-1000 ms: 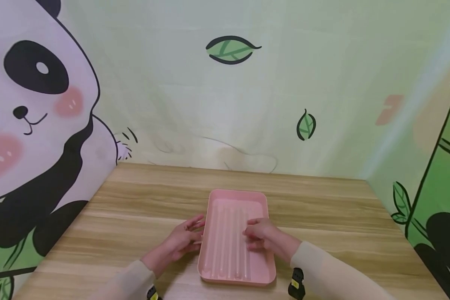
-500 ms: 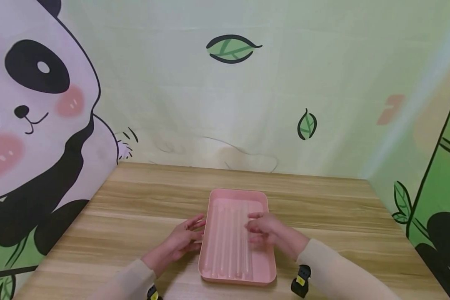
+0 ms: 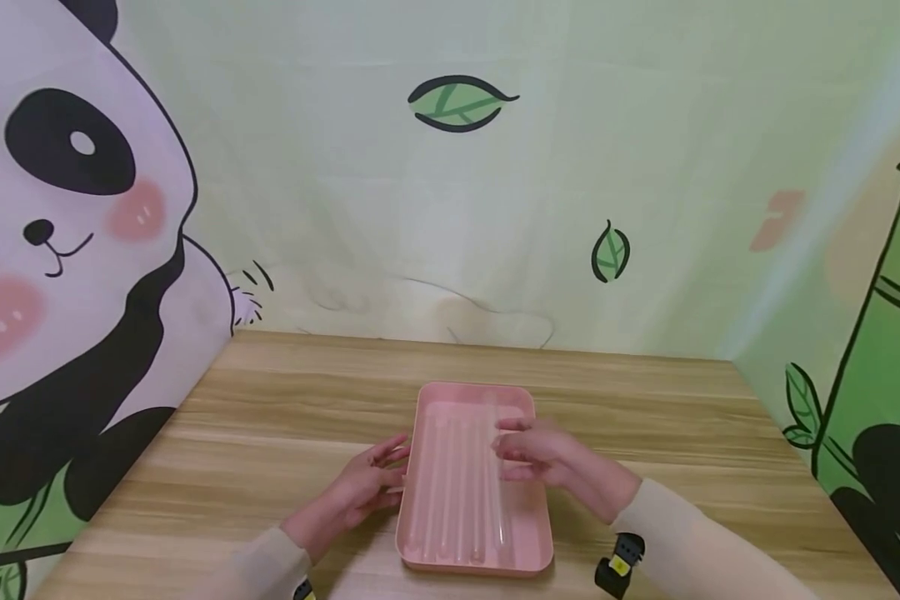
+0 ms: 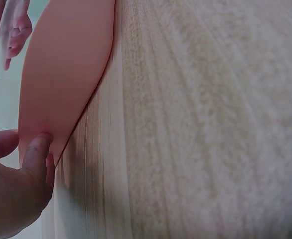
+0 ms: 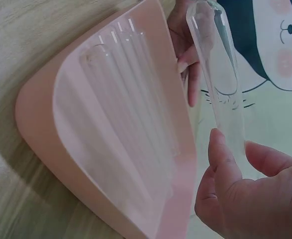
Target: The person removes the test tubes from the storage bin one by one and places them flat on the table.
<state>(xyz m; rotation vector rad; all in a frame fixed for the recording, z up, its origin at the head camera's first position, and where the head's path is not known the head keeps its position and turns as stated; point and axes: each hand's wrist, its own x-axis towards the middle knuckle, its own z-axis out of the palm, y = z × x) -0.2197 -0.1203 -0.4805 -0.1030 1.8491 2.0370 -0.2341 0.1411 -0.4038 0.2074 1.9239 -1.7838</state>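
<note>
Right hand (image 3: 543,454) pinches clear tube (image 5: 225,99) | left hand (image 3: 362,485), fingers spread, touches pink tray (image 3: 527,529)

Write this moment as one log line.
right hand: pinches clear tube above pink tray; left hand: touches tray's side; other tubes: inside tray

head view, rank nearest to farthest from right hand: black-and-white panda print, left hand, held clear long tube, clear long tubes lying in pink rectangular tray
1. Held clear tube: pinched in the right hand
2. Lying clear tubes: just left, in pink tray
3. Left hand: at tray's left wall
4. Panda print: far left
</note>
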